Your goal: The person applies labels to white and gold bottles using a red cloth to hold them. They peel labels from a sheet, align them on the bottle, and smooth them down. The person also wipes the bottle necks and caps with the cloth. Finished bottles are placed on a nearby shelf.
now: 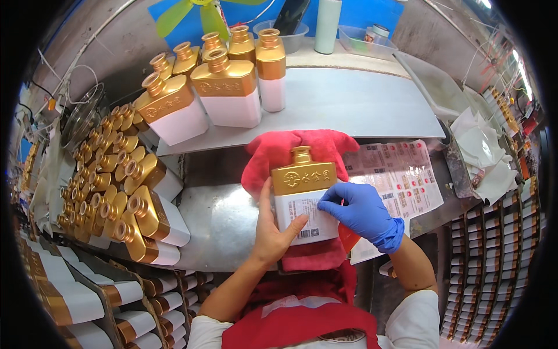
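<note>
We steady the gold-and-white bottle (302, 198) (lying on a red cloth (296, 152)) with our bare left hand (273, 230), fingers wrapped around its side; our gloved right hand (363, 212) presses fingers flat onto its label (311, 218).

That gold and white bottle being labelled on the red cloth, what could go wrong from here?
1. The label might set crooked or wrinkled: the gloved right hand presses only its upper right part, while the bare left hand steadies the bottle at its left edge.
2. The bottle lies on a bunched red cloth, so it could rock or slide under pressure.
3. The sheet of labels lies right beside the right hand and could get dragged or creased.
</note>
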`<state>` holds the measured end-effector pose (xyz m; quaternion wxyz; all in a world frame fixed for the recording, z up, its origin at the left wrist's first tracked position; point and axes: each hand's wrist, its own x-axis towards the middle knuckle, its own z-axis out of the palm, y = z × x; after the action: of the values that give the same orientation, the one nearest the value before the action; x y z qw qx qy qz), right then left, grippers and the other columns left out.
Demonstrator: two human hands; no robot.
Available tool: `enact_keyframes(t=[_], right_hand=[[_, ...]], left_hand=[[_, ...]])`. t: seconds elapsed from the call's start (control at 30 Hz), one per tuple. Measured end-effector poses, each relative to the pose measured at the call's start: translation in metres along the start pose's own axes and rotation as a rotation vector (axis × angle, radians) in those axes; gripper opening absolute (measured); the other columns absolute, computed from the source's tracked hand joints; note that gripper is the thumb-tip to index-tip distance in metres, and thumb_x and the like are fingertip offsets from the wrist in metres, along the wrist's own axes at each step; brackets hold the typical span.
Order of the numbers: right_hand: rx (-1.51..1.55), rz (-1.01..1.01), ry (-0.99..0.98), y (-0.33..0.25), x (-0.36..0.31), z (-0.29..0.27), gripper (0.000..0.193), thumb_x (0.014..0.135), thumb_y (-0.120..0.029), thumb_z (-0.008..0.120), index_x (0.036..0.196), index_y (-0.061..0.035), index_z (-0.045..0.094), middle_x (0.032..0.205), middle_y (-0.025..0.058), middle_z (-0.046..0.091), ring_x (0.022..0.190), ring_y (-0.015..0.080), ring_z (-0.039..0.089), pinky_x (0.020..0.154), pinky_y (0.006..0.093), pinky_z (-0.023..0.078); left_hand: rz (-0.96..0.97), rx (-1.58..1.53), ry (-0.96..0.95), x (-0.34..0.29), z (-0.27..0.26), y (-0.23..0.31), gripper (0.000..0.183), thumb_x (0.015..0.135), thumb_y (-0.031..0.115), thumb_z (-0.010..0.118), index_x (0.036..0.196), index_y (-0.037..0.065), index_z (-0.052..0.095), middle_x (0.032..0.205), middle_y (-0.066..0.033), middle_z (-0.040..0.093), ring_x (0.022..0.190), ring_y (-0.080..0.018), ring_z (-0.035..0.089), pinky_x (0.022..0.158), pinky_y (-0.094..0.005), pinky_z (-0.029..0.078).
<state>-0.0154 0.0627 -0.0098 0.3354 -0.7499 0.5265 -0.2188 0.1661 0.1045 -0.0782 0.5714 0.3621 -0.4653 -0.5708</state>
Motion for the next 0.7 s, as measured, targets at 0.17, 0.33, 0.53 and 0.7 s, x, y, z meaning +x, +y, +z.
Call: enact_keyframes(t=[0.17, 0.33, 0.53, 0.7], right_hand=[[-0.038, -0.035, 0.037, 0.002, -0.002, 0.001, 0.016, 0.08, -0.022, 0.066, 0.087, -0.0074, 0.064, 0.073, 0.01, 0.061, 0.064, 0.0217, 0.06, 0.061, 0.0308, 0.048], [0.164, 0.094, 0.26, 0.021, -0.009, 0.005, 0.028, 0.078, -0.014, 0.069, 0.105, -0.0083, 0.062, 0.082, 0.0035, 0.062, 0.058, 0.0101, 0.054, 0.057, 0.0243, 0.045], [0.547, 0.166, 0.191, 0.038, -0.025, 0.029, 0.062, 0.074, -0.015, 0.075, 0.129, -0.0039, 0.047, 0.11, 0.0048, 0.055, 0.056, 0.0032, 0.043, 0.055, 0.0192, 0.042], [0.412, 0.198, 0.191, 0.04, -0.027, 0.038, 0.073, 0.069, -0.023, 0.079, 0.13, -0.0021, 0.044, 0.115, 0.0106, 0.051, 0.077, 0.0119, 0.053, 0.069, 0.0253, 0.047]], left_hand=[[0.063, 0.101, 0.069, 0.01, 0.003, -0.008, 0.08, 0.085, 0.005, 0.06, 0.143, 0.001, 0.005, 0.132, -0.0164, 0.038, 0.119, -0.0232, 0.046, 0.096, -0.0331, 0.042], [0.042, 0.16, 0.067, 0.011, -0.002, -0.017, 0.077, 0.086, 0.003, 0.057, 0.143, 0.0, 0.006, 0.136, -0.0171, 0.034, 0.122, -0.0233, 0.042, 0.1, -0.0341, 0.036], [-0.003, 0.022, 0.061, 0.01, 0.001, -0.006, 0.071, 0.088, 0.003, 0.051, 0.143, -0.002, 0.007, 0.137, -0.0168, 0.033, 0.124, -0.0229, 0.039, 0.103, -0.0332, 0.032], [0.022, 0.091, 0.083, 0.009, 0.0, -0.013, 0.07, 0.088, 0.003, 0.049, 0.143, -0.002, 0.006, 0.137, -0.0164, 0.033, 0.124, -0.0218, 0.037, 0.104, -0.0322, 0.029]])
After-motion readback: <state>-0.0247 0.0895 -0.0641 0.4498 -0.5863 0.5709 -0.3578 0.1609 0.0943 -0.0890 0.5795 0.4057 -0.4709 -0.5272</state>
